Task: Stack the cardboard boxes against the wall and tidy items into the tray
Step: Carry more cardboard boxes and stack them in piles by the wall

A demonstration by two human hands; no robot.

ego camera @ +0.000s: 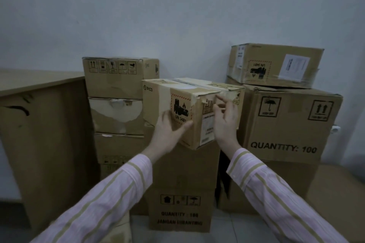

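Head view: brown cardboard box printed PICO, UN 3481 (158, 102) sits atop tall brown carton marked QUANTITY: 100 (183, 173), near pale wall (177, 16). Left hand (169, 130) flat on left face, fingers straight. Right hand (227, 122) at right face, fingers loosely curled, gripping nothing.

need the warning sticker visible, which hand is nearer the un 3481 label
Left. The left hand lies flat over the lower edge of the UN 3481 label; the right hand is round the corner, at the adjoining face.

The room was dim, with a plain pale grey wall (177, 6) behind, a light wooden desk (49, 134) at the left and a pale floor (237, 229) below.
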